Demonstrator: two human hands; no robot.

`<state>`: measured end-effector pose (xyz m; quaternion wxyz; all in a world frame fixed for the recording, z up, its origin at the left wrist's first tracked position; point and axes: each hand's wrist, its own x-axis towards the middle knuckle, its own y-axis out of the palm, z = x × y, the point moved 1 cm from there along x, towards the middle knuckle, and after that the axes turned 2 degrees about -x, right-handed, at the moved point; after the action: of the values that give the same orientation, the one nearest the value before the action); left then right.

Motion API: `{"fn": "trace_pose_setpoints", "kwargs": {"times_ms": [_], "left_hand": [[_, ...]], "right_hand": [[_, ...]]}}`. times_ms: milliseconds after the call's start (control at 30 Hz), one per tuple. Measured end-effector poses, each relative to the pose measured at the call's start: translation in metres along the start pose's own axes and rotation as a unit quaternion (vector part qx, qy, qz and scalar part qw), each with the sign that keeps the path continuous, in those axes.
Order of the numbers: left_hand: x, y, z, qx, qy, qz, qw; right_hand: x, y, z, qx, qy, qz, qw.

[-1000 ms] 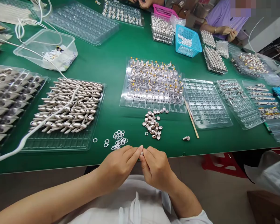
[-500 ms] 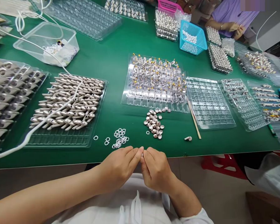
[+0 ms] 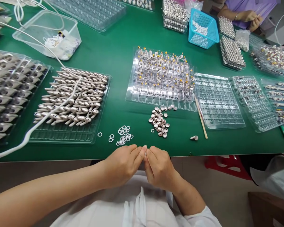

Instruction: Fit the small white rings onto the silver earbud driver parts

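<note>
My left hand (image 3: 126, 162) and my right hand (image 3: 159, 167) meet at the table's front edge, fingertips pinched together. Between them is something small and pale, mostly hidden by the fingers. Just beyond my left hand lie several loose white rings (image 3: 124, 135). A heap of small round beige caps (image 3: 159, 119) sits past my right hand, with a single white ring (image 3: 152, 130) beside it. Farther right lies one earbud-shaped piece (image 3: 194, 138), near a thin wooden stick (image 3: 201, 118).
Clear trays hold stemmed beige shells (image 3: 71, 97), parts with yellow tabs (image 3: 163, 71) and larger shells (image 3: 4, 97). A white cable (image 3: 28, 138) crosses the left side. A blue basket (image 3: 203, 30) stands at the back; a co-worker's hands (image 3: 252, 19) are at the far right.
The view has shifted slightly, so the table things sit a little higher and mostly farther right. Both hands keep the same pinch at the table edge.
</note>
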<state>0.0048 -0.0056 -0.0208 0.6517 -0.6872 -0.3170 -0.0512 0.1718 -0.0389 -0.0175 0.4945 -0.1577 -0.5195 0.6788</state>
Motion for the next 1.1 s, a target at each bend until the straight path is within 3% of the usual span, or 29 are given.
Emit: {"fn": "trace_pose_setpoints", "kwargs": {"times_ms": [200,367,567,733,1100], "left_hand": [[0.001,-0.001,0.003,-0.03,-0.014,0.007,0.999],[0.007,-0.004,0.005,-0.081,-0.053,-0.052,0.994],[0.01,-0.008,0.011,-0.179,-0.151,-0.113,0.966],[0.006,-0.011,0.015,-0.246,-0.104,-0.124,0.956],[0.003,-0.01,0.013,-0.22,-0.088,-0.125,0.963]], "right_hand": [[0.001,-0.001,-0.001,0.028,0.003,-0.022,0.999],[0.002,-0.008,-0.003,0.056,0.01,-0.041,0.998],[-0.001,-0.011,-0.003,0.053,0.008,-0.082,0.995],[-0.005,-0.011,-0.002,0.075,0.016,-0.097,0.992],[-0.004,-0.012,-0.002,0.164,0.043,-0.083,0.982]]}}
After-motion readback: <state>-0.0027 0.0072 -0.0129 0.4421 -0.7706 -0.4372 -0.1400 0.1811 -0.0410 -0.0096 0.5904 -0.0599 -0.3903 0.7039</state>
